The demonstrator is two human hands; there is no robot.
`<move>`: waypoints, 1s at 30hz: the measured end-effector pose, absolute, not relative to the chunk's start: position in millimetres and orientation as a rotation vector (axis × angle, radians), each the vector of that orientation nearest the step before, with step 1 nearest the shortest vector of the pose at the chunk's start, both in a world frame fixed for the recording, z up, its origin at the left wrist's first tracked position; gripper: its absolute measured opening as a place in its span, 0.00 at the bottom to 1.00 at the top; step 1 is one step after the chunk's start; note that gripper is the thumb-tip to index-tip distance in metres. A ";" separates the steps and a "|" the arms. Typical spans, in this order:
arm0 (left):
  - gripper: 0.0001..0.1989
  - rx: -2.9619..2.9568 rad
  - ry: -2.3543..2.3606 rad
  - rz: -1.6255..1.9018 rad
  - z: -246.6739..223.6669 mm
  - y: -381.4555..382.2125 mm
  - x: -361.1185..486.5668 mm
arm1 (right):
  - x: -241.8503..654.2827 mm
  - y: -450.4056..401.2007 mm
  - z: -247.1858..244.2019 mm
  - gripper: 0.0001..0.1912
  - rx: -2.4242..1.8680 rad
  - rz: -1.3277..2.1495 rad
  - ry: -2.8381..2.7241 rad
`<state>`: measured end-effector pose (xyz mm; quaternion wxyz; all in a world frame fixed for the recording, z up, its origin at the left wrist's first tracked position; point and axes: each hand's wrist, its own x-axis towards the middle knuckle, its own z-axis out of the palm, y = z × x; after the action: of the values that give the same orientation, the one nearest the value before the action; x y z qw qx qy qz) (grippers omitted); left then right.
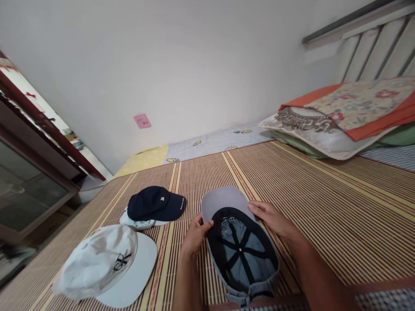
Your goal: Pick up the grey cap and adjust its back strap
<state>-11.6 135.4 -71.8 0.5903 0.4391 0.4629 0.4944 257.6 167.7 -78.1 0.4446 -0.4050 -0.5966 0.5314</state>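
A grey-blue baseball cap (243,246) is turned underside up, its dark inner band and crossing seam tapes showing, its brim pointing away from me. My left hand (196,233) pinches its left edge where brim meets crown, thumb on the inside. On the other side, my right hand (267,214) grips the right edge of the brim between thumb and fingers. Left of my hands lies a white cap (100,261) with dark letters on its front. Behind it a navy cap (155,203) rests on top of another pale cap (138,221), which is mostly covered.
A striped bamboo mat (194,172) covers the bed under the caps. Folded bedding and a pillow (343,147) are stacked at the far right by the slatted headboard (382,47). A pink note (142,121) is stuck on the wall. A glass-fronted cabinet (29,190) stands at left.
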 end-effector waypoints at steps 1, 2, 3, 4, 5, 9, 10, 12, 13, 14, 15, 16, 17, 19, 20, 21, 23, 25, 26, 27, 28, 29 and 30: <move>0.22 1.020 1.077 1.149 -72.2 135.5 -11.8 | 258.2 168.0 -78.7 0.27 -1.010 1.316 -1.478; 0.21 1.017 1.077 1.148 -72.5 135.5 -11.9 | 258.9 168.2 -79.1 0.27 -1.018 1.314 -1.474; 0.21 1.016 1.077 1.146 -72.7 135.5 -12.0 | 259.6 168.3 -79.4 0.26 -1.026 1.313 -1.470; 0.20 1.014 1.077 1.144 -72.9 135.5 -12.1 | 260.2 168.4 -79.7 0.25 -1.029 1.320 -1.470; 0.20 1.013 1.075 1.143 -73.1 135.6 -12.1 | 260.8 168.5 -80.1 0.24 -1.021 1.339 -1.476; 0.20 1.003 1.065 1.147 -73.9 135.9 -11.5 | 261.5 168.4 -82.7 0.24 -0.918 1.484 -1.520; 0.20 1.001 1.064 1.148 -74.0 135.9 -11.3 | 261.3 168.3 -83.3 0.23 -0.901 1.499 -1.529; 0.20 0.997 1.060 1.148 -73.8 135.8 -11.1 | 260.7 167.9 -83.6 0.21 -0.893 1.492 -1.547; 0.21 0.996 1.057 1.149 -73.5 135.7 -11.0 | 260.4 167.6 -83.2 0.20 -0.895 1.480 -1.556; 0.21 0.996 1.054 1.150 -73.2 135.6 -10.9 | 260.1 167.2 -82.5 0.20 -0.900 1.471 -1.562; 0.21 0.996 1.053 1.150 -72.8 135.5 -10.8 | 259.8 166.7 -81.5 0.19 -0.906 1.467 -1.567; 0.21 0.996 1.052 1.151 -72.4 135.4 -10.6 | 259.6 166.0 -80.3 0.19 -0.915 1.464 -1.569; 0.22 0.996 1.052 1.151 -72.0 135.3 -10.5 | 259.3 165.3 -78.9 0.19 -0.925 1.462 -1.568; 0.22 0.994 1.055 1.149 -71.1 135.1 -10.2 | 258.8 163.5 -75.9 0.20 -0.942 1.475 -1.551; 0.22 0.992 1.057 1.150 -70.8 135.1 -10.1 | 258.5 162.7 -74.6 0.20 -0.947 1.490 -1.538; 0.23 0.992 1.059 1.150 -70.5 135.1 -10.0 | 258.2 162.0 -73.4 0.21 -0.952 1.503 -1.526; 0.22 0.992 1.063 1.149 -70.2 135.2 -9.9 | 257.9 161.3 -72.2 0.22 -0.968 1.508 -1.513; 0.22 0.993 1.067 1.145 -70.0 135.3 -10.2 | 258.0 162.0 -73.0 0.22 -0.990 1.482 -1.515; 0.22 0.994 1.068 1.142 -69.9 135.3 -10.3 | 258.3 162.9 -74.2 0.22 -1.001 1.464 -1.516; 0.22 0.996 1.069 1.141 -69.8 135.2 -10.4 | 258.6 164.0 -75.8 0.21 -1.011 1.448 -1.517; 0.22 0.998 1.068 1.139 -69.6 135.1 -10.5 | 259.0 165.3 -77.6 0.21 -1.019 1.437 -1.517; 0.22 1.000 1.067 1.137 -69.4 134.8 -10.6 | 259.4 166.5 -79.4 0.21 -1.027 1.429 -1.514; 0.22 1.002 1.066 1.135 -69.1 134.6 -10.6 | 259.7 167.6 -81.0 0.21 -1.034 1.423 -1.512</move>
<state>-10.6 134.6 -69.1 0.6013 0.4326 0.4599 0.4897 259.7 167.6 -81.0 0.3997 -0.4086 -0.5974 0.5625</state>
